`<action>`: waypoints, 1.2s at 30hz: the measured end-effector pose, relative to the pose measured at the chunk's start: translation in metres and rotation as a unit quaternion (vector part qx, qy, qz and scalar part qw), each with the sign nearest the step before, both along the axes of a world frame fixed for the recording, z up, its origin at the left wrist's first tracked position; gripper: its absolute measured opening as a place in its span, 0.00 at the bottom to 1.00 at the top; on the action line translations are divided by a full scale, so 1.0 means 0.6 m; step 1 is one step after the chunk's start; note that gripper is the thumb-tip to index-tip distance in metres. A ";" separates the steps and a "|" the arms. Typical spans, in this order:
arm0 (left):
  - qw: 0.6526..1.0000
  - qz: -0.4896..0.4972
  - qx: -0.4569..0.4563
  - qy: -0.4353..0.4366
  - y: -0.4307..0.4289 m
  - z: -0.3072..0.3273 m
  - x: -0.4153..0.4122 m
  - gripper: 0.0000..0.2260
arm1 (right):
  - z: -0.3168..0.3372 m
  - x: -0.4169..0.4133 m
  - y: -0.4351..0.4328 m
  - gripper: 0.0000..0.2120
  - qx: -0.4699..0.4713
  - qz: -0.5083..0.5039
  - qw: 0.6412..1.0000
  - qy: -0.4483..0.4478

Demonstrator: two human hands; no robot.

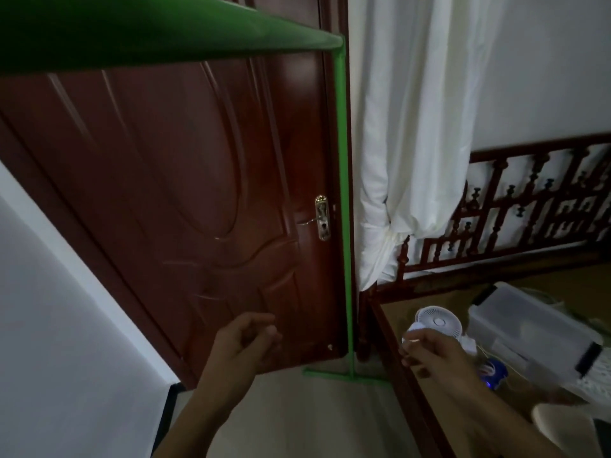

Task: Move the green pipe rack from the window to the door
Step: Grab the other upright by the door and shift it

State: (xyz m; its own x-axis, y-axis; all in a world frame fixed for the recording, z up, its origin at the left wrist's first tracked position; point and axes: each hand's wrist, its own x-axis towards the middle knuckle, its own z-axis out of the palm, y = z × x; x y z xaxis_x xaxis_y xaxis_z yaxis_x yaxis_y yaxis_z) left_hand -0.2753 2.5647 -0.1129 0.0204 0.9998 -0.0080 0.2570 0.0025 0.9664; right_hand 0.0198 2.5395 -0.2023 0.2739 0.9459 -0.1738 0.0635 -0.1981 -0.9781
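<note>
The green pipe rack stands on the floor right in front of the dark red wooden door. Its top bar runs across the upper left of the view, very close to the camera. One upright drops down along the door's right edge to a short green foot on the pale floor. My left hand hovers low before the door, fingers loosely curled, holding nothing. My right hand is further right, over the bed's edge, fingers half curled and empty. Neither hand touches the rack.
A white curtain hangs just right of the door. A dark wooden bed frame with a carved headboard fills the right side. On the bed lie a small white fan, a clear plastic box and a small blue object.
</note>
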 end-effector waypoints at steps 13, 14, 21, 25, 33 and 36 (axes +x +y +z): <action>0.993 -0.026 0.111 0.012 0.526 0.119 0.263 0.12 | -0.021 0.070 0.599 0.21 0.030 0.083 0.987 -0.132; 0.993 -0.029 0.112 0.014 0.558 0.124 0.280 0.16 | -0.022 0.070 0.628 0.25 0.032 0.104 0.983 -0.145; 0.993 -0.075 0.087 0.006 0.689 0.126 0.333 0.29 | -0.046 0.046 0.723 0.19 0.021 0.159 0.954 -0.254; 0.987 -0.076 0.143 0.010 0.700 0.141 0.307 0.22 | -0.062 0.026 0.731 0.17 0.065 0.207 0.934 -0.285; 0.981 0.010 0.189 0.039 0.665 0.161 0.178 0.10 | -0.062 -0.106 0.726 0.17 0.107 0.322 0.895 -0.289; 0.976 0.068 0.198 0.055 0.641 0.161 0.106 0.13 | -0.052 -0.180 0.726 0.14 0.124 0.377 0.872 -0.287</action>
State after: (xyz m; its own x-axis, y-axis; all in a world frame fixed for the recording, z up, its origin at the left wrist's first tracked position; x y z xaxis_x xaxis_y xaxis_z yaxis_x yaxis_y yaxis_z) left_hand -0.2115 2.9492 -0.0160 -0.0919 0.9179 0.3860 0.3832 -0.3252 0.8645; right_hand -0.0883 2.9752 -0.2332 -0.4675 0.8837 0.0232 0.5765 0.3247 -0.7498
